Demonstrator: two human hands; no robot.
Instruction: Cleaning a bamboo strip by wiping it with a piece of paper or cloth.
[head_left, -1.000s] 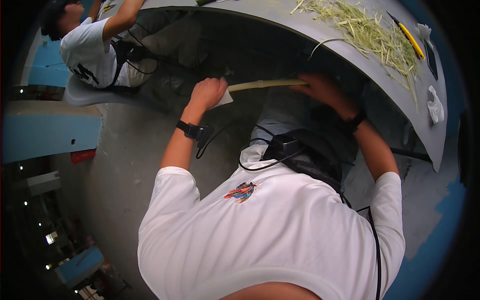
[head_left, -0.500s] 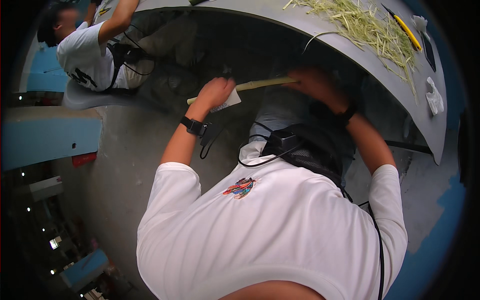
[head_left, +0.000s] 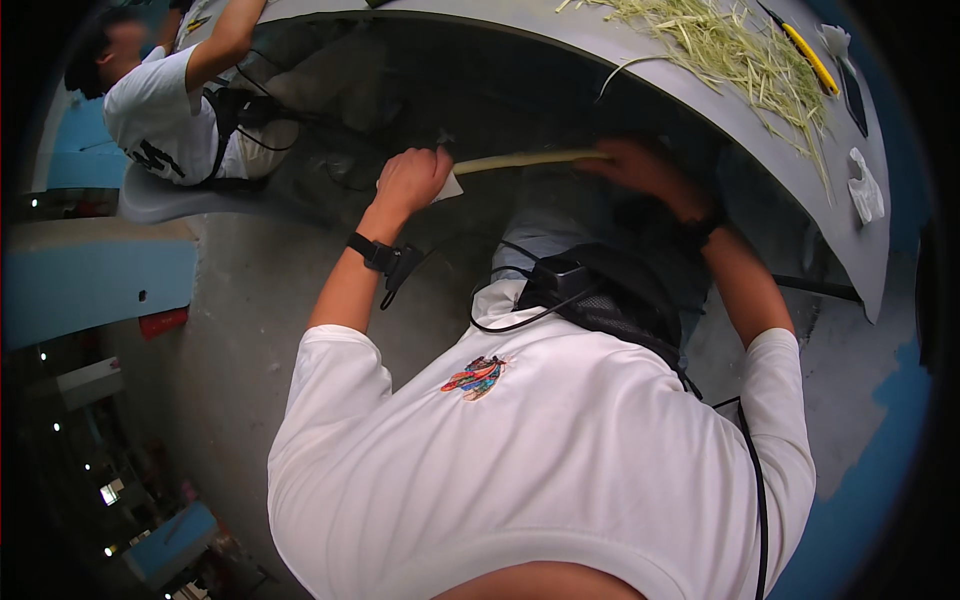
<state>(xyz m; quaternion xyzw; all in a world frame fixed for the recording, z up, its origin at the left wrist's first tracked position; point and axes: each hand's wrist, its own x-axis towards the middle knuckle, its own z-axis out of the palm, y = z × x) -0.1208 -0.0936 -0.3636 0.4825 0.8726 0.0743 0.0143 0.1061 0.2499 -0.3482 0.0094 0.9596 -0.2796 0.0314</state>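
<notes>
A pale yellow-green bamboo stick [head_left: 530, 159] spans between my hands, beneath the table's edge. My left hand [head_left: 414, 180] is closed around its left part, together with a folded piece of white paper [head_left: 450, 188]. One corner of that paper sticks out below my fingers. At the stick's right end, my right hand [head_left: 640, 172] grips it, its fingers partly lost in shadow. The stick's left end is hidden in my left hand.
On the grey table [head_left: 855, 235] lie a heap of thin green shavings [head_left: 730, 50], a yellow utility knife [head_left: 808, 58], a dark flat blade-like tool [head_left: 852, 98] and crumpled white plastic [head_left: 865, 187]. Another person [head_left: 165, 115] sits at the far left. A black cable [head_left: 755, 480] hangs along my right side.
My left hand has slid left along the stick, covering the end that stuck out before; less paper shows. My right hand is less blurred and still at the right end.
</notes>
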